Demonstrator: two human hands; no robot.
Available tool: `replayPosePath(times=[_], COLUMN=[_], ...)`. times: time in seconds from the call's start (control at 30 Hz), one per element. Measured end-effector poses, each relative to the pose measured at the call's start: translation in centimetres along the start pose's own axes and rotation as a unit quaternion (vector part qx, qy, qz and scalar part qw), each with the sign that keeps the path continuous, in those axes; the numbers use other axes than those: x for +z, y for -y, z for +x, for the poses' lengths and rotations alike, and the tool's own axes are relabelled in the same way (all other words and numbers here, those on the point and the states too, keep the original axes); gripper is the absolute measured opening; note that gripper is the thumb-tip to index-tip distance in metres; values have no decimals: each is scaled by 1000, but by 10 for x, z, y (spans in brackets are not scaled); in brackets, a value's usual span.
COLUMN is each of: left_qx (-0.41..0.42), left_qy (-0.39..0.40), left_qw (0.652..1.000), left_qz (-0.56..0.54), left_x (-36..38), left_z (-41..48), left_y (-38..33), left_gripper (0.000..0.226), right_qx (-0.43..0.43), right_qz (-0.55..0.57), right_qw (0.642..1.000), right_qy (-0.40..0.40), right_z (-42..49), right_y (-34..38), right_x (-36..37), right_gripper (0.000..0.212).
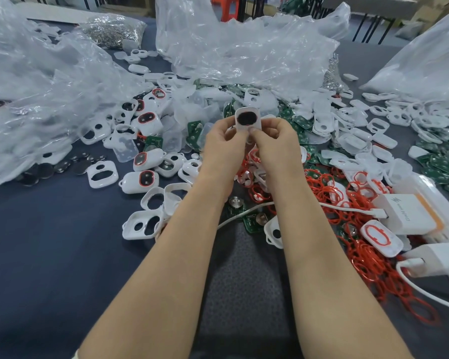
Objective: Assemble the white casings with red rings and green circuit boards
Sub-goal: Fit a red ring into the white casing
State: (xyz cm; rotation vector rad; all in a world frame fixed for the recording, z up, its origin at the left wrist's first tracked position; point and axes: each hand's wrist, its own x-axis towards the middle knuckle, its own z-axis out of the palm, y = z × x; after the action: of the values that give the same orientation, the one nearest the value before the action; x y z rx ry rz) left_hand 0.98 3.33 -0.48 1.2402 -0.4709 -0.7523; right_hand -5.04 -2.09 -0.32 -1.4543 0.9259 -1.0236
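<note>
Dark blue table [36, 255]. Crumpled clear plastic bags [231, 53] fill the far side. Loose white casings [140, 226] are scattered across the middle. Green circuit boards [446, 164] lie far right, a red rings heap [373, 265] near right, with a white charger [407, 213] beside it. Left hand [222, 146] and right hand [276, 143] both pinch one casing [246, 117], raised upright above the pile. It is white with a dark oval opening, and the right thumb is on its lower edge.

A dark blue tabletop [36, 229] filled the view. Beyond it stood an orange stool [229, 7], black metal legs [365, 24] and cardboard boxes [430, 10].
</note>
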Motion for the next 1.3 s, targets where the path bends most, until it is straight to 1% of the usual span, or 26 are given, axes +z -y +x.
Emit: replayPosePath(times=[0.13,0.23,0.3,0.4,0.5,0.6,0.67,0.73,0.8,0.83,0.9,0.97,1.0,1.13,1.2,1.3], left_qx=[13,27,40,69,76,70,61,46,34,30,27,29,32,41,36,11], left_qy=[-22,-32,-39,-49,-48,-37,-33,-38,-53,-61,-80,-104,-115,-141,-140,-130], left_qw=[999,996,993,987,985,987,990,995,996,996,996,994,993,988,988,989], left_qz=[41,77,101,139,144,142,126,85,61,50,19,-10,-20,-40,-52,-74], left_x=[-2,-3,-4,-2,-3,-5,-7,-10,-15,-17,-22,-26,-27,-31,-31,-31], left_z=[0,0,0,0,-1,0,1,2,5,7,8,10,10,11,11,10], left_y=[2,3,3,3,3,3,3,1,-2,-3,-7,-10,-11,-14,-15,-16], left_gripper=[23,22,25,24,24,23,20,17,24,26,26,27,26,20,20,21], right_qx=[-16,-34,-44,-63,-65,-53,-56,-64,-69,-73,-77,-63,-59,-56,-72,-104], right_qz=[-1,-17,-40,-84,-98,-98,-104,-123,-135,-143,-176,-226,-253,-342,-371,-378], right_qw=[1000,999,998,994,993,994,993,990,988,987,979,967,962,938,926,920], right_qy=[10,13,11,-7,-21,-18,-4,19,18,-5,-73,-99,-88,8,14,-8], right_z=[0,1,1,1,0,-1,-3,-2,1,4,10,13,14,11,10,8], right_y=[0,-1,-3,-5,-5,-4,-2,1,6,8,9,8,6,1,0,3], right_x=[1,1,1,3,4,3,1,-3,-13,-20,-35,-45,-46,-39,-35,-29], right_gripper=[17,16,13,14,17,14,16,15,11,10,17,23,23,17,15,12])
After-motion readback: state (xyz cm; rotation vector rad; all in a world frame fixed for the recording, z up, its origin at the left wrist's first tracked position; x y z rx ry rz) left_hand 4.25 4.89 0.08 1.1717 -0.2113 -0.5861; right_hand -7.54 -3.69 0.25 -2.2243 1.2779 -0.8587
